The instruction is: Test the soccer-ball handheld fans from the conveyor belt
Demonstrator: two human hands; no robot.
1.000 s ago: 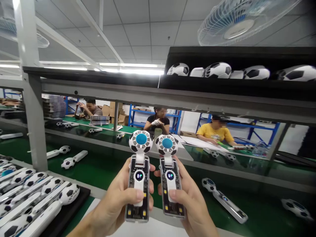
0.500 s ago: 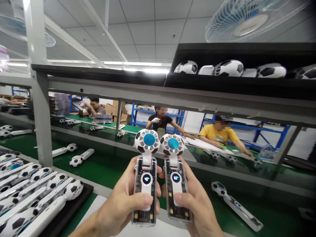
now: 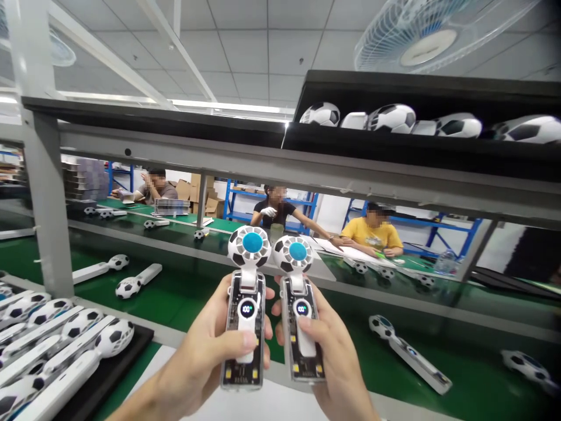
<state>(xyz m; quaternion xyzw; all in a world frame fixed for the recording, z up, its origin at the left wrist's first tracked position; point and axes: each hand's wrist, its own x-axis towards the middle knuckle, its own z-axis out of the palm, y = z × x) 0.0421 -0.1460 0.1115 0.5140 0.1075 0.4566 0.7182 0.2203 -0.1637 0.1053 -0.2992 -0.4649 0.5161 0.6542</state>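
Grasps football-topped device [image 3: 246, 310] in left hand [image 3: 213, 333], matching device [image 3: 301, 308] in right hand [image 3: 335, 345], above green tabletop [image 3: 179, 310], lower than black shelf [image 3: 175, 124], opposite three co-workers [image 3: 287, 221].

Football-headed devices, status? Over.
Left hand gripping left device; right hand gripping right device. Both displays read 100. Right thumb just below display, digits uncovered.

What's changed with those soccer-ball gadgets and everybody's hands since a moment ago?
On the left gadget and right gadget, the screens climbed from 40 and 60 to 100. The right thumb slid up nearer its screen. Behind, the person in black stretched an arm toward the person in yellow. The left hand and right hand still hold their gadgets.
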